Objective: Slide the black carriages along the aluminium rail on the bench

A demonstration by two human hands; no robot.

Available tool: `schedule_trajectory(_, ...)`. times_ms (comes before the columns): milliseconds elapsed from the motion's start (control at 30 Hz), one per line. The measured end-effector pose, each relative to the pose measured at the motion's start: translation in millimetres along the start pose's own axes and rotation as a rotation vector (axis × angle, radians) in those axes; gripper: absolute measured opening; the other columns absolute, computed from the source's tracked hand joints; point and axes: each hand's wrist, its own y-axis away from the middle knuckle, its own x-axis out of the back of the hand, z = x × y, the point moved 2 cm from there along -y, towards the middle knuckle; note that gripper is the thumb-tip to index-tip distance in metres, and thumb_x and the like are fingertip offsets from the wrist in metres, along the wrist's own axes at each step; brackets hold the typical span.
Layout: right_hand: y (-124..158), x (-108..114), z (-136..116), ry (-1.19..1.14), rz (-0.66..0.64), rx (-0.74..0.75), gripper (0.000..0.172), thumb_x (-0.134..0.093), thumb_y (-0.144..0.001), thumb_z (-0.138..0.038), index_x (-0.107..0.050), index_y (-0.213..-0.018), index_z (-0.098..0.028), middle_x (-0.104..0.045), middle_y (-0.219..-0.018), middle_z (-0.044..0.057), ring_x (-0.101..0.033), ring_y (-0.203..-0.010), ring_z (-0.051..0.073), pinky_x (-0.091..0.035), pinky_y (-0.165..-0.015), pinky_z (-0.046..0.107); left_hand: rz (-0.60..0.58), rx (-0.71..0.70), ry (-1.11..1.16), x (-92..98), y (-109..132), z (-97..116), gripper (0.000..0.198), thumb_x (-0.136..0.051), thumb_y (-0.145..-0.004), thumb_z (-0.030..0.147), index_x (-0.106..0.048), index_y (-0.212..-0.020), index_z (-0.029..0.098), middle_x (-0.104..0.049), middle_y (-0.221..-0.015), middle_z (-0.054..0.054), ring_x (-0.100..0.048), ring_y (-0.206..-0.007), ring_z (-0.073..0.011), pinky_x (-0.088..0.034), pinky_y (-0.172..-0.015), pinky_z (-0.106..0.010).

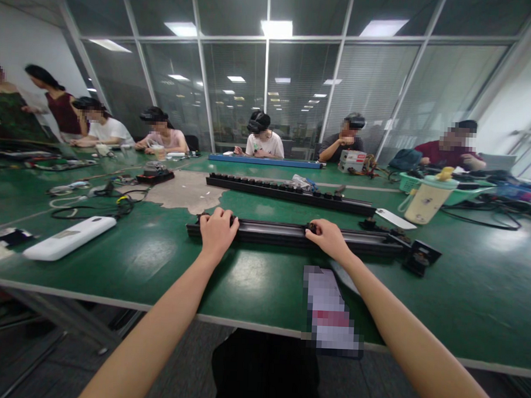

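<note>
A long black metal rail (pixel 270 230) with a channel along its top lies crosswise on the green table before me. My left hand (pixel 219 231) is closed over its left end, fingers curled around the far side; a bit of a dark part shows by the fingertips. Farther right, my right hand (pixel 329 240) pinches a small black part (pixel 310 227) sitting in the channel. At the rail's right end are several small black pieces and a black bracket-like part (pixel 419 257). Behind lies a second black rail (pixel 287 194), carrying a row of small black parts.
A phone (pixel 331 310) lies near the table's front edge (pixel 268 327). On the left are a white oblong device (pixel 70 237) and tangled cables (pixel 98 200). A cream tumbler (pixel 430 199) stands at right by a green basket (pixel 472 193). Several people sit across the table.
</note>
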Motion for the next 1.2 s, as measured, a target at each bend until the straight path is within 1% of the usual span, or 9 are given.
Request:
schedule_trajectory(133, 0.2, 0.4, 1.8, -0.034, -0.013, -0.012, 0.022, -0.06, -0.085, -0.04, -0.068, -0.085, -0.02, -0.06, -0.074, 0.003, -0.055, -0.071, 0.02, -0.038, -0.067, 0.031, -0.011, 0.007, 0.008, 1.2, 0.1, 0.5, 0.03, -0.047, -0.101, 0.038, -0.071, -0.105, 0.021, -0.07, -0.113, -0.012, -0.063, -0.102, -0.0287, -0.038, -0.098, -0.044)
schedule_trajectory(333, 0.1, -1.5, 4.4, -0.105, 0.024, -0.069, 0.024, -0.064, -0.08, -0.042, -0.071, -0.089, -0.02, -0.062, -0.072, 0.002, -0.055, -0.068, 0.018, -0.04, -0.067, 0.031, -0.009, 0.01, 0.005, 1.2, -0.4, 0.8, 0.03, -0.046, -0.101, 0.038, -0.072, -0.105, 0.022, -0.07, -0.112, -0.012, -0.063, -0.103, -0.0288, -0.038, -0.098, -0.045)
schedule_trajectory(567, -0.1, -2.4, 5.4, -0.106, 0.025, -0.098, 0.026, -0.063, -0.079, -0.042, -0.071, -0.089, -0.019, -0.062, -0.073, 0.002, -0.055, -0.068, 0.019, -0.04, -0.069, 0.031, 0.003, 0.002, -0.006, 1.8, -0.2, 1.2, 0.031, -0.046, -0.101, 0.038, -0.072, -0.105, 0.021, -0.07, -0.112, -0.012, -0.063, -0.102, -0.0286, -0.038, -0.097, -0.045)
schedule_trajectory(700, 0.3, -2.6, 5.5, -0.098, 0.018, -0.098, 0.024, -0.063, -0.079, -0.041, -0.07, -0.088, -0.02, -0.062, -0.073, 0.002, -0.055, -0.069, 0.019, -0.039, -0.07, 0.032, -0.005, 0.004, 0.001, 2.3, 0.0, 1.6, 0.03, -0.047, -0.101, 0.038, -0.072, -0.105, 0.021, -0.07, -0.112, -0.012, -0.063, -0.104, -0.0295, -0.039, -0.097, -0.045)
schedule_trajectory(1200, 0.7, -3.3, 4.1, -0.11, 0.049, -0.111, 0.023, -0.063, -0.078, -0.04, -0.07, -0.086, -0.02, -0.062, -0.073, 0.002, -0.055, -0.069, 0.019, -0.039, -0.071, 0.032, -0.003, 0.003, 0.001, 1.0, -0.2, 0.6, 0.031, -0.047, -0.101, 0.039, -0.071, -0.106, 0.021, -0.07, -0.112, -0.012, -0.063, -0.103, -0.0296, -0.038, -0.097, -0.045)
